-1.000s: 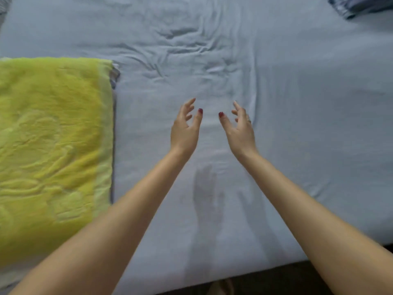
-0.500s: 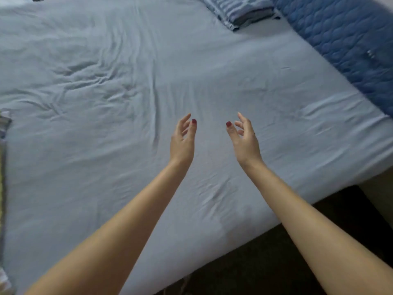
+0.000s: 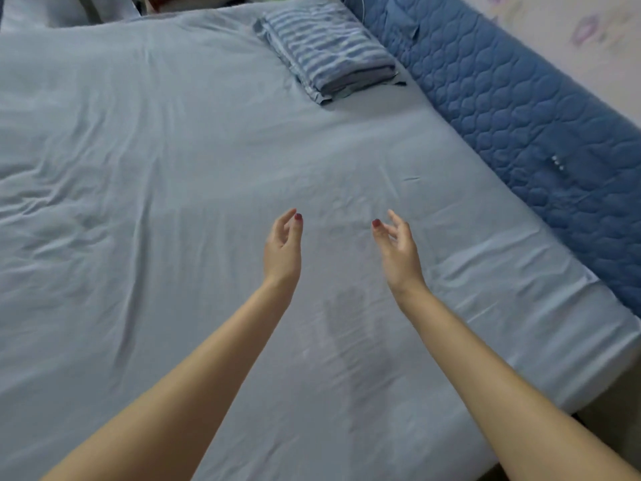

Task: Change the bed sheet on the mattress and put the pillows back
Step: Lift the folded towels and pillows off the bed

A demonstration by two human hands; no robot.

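A light blue sheet [image 3: 180, 161] covers the mattress, creased on the left side. A folded blue-and-white striped sheet [image 3: 329, 50] lies on it at the far right, close to the headboard. My left hand [image 3: 282, 249] and my right hand [image 3: 399, 251] hover side by side above the middle of the bed, palms facing each other, fingers relaxed, holding nothing. No pillow shows plainly in view.
A quilted dark blue padded headboard [image 3: 527, 126] runs along the right side of the bed, against a pale wall [image 3: 589, 26]. The mattress's near edge [image 3: 541, 407] meets dark floor at the lower right. Bedding and clutter sit at the far top left.
My view has swung to the right: the yellow-green blanket has left the frame and the striped folded sheet and headboard have come in. Both hands stay raised and empty.
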